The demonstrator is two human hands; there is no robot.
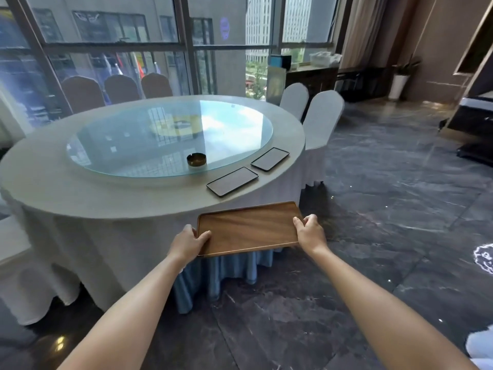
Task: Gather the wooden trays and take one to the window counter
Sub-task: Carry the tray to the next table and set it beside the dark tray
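Both hands, left hand [188, 243] and right hand [309, 232], pinch the short ends of 1 wooden tray [249, 228] held level just off the round table [106, 193], near 2 dark trays [232, 181] on it.

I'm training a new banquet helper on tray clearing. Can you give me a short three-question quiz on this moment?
1. True or false: the wooden tray is held by both the left hand and the right hand.
2. How many dark trays lie on the round table?
A. one B. two C. four
3. Fill in: the brass ashtray sits on the glass ____.

Key: 1 true; 2 B, a near one and a far one; 3 turntable.
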